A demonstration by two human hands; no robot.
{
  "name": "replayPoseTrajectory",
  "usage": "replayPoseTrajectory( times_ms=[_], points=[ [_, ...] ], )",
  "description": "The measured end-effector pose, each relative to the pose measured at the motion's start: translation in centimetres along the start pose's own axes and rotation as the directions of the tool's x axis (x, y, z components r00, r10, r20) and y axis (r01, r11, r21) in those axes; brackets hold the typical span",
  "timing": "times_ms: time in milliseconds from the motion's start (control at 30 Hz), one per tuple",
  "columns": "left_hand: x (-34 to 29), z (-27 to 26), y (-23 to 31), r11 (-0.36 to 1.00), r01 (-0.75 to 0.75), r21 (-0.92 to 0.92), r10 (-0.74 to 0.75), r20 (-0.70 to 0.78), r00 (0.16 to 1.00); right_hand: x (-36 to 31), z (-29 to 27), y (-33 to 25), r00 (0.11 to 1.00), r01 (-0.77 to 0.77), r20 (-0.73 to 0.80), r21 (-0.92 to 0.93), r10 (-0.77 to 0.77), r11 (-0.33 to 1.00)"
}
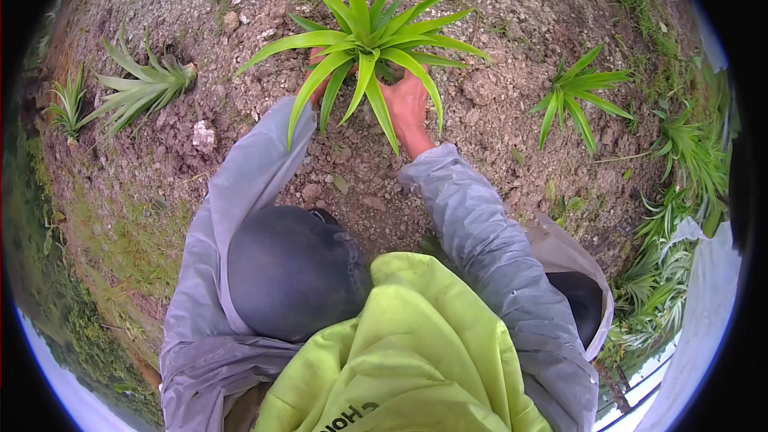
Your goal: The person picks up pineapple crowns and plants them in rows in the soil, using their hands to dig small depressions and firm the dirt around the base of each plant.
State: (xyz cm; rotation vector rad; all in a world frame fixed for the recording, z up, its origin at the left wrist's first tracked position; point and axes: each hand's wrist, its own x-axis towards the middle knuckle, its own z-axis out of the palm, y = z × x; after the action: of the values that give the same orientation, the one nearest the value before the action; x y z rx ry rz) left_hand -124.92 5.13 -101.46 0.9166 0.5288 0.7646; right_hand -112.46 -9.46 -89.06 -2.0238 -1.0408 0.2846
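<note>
A bright green pineapple plant (366,52), a rosette of long pointed leaves, stands in the brown soil ahead of me. My right hand (409,108) reaches under its leaves from the right, close to the base, its fingertips hidden. On the other side, my left hand (318,76) is mostly covered by leaves; only a little skin shows between them. Both hands are low around the plant's base, but the leaves hide whether the fingers grip the stem or press the soil.
To the left, a loose pineapple sucker (148,84) lies on its side near a smaller plant (70,106). Another young plant (578,98) stands at the right. A heap of green plants (656,272) lies along the right edge, near pale sheeting (704,304). My bent knee (292,272) is below.
</note>
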Motion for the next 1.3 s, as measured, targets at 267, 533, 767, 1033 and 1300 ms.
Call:
replayPoseTrajectory(
  times_ms=[267, 533, 767, 1033, 1300],
  points=[
    [0.0, 0.4, -0.4, 0.875, -0.154, 0.459, 0.14, 0.065, 0.988, 0.9, -0.1, 3.1, 0.991, -0.129, 0.088, 0.341, 0.105, 0.931],
    [-0.3, 0.6, -0.1, 0.825, -0.155, 0.544, 0.139, 0.071, 0.988, 5.5, 1.7, 5.6, 0.897, 0.023, 0.394, 0.407, -0.199, 0.913],
    [-0.2, 0.6, 0.2, 0.789, -0.156, 0.594, 0.132, 0.083, 0.988, 7.1, 4.8, 4.6, 0.89, 0.317, 0.229, 0.313, -0.394, 0.896],
    [-0.2, 0.1, 0.4, 0.756, -0.145, 0.639, 0.117, 0.087, 0.989, 7.0, 6.1, 2.5, 0.942, 0.166, 0.22, 0.354, -0.254, 0.921],
    [-0.5, -0.2, 0.8, 0.703, -0.124, 0.7, 0.09, 0.085, 0.992, 7.1, 8.1, 5.0, 0.914, 0.302, 0.245, 0.126, -0.324, 0.945]
  ],
)
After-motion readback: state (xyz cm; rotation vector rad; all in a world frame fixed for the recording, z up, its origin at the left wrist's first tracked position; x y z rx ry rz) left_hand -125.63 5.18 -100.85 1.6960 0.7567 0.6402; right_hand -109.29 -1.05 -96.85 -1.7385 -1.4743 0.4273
